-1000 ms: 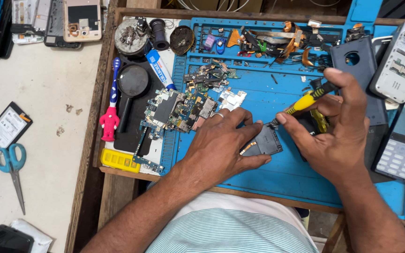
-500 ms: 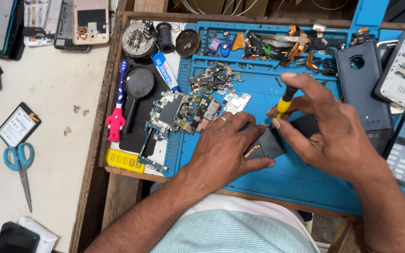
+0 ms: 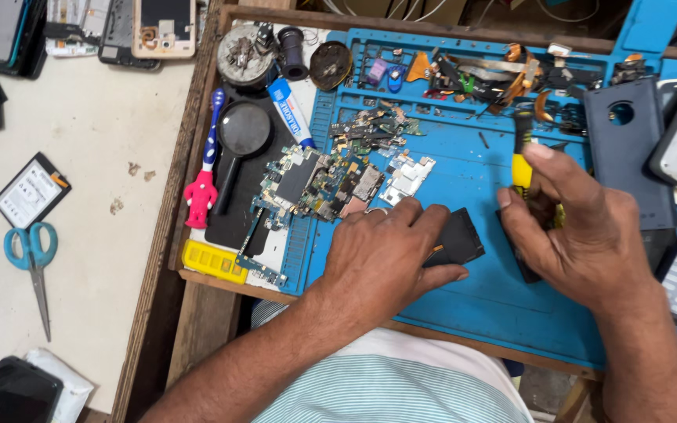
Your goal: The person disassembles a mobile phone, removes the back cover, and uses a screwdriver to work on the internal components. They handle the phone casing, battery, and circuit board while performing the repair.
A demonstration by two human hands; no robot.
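Observation:
My left hand lies flat on the blue work mat, its fingers pressing down a small dark rectangular part. My right hand is closed round a screwdriver with a yellow and black handle, held upright just right of that part. Another dark piece lies partly hidden under the right palm. A pile of circuit boards sits just beyond my left hand.
A magnifying glass, a toothbrush with a pink figure handle, a glue tube and a yellow tray lie at the mat's left. A dark phone back cover is at right. Scissors and batteries rest on the white table.
My right hand has pulled away to the right with the screwdriver, now held more upright. My left hand stays on the dark part. The view has shifted slightly.

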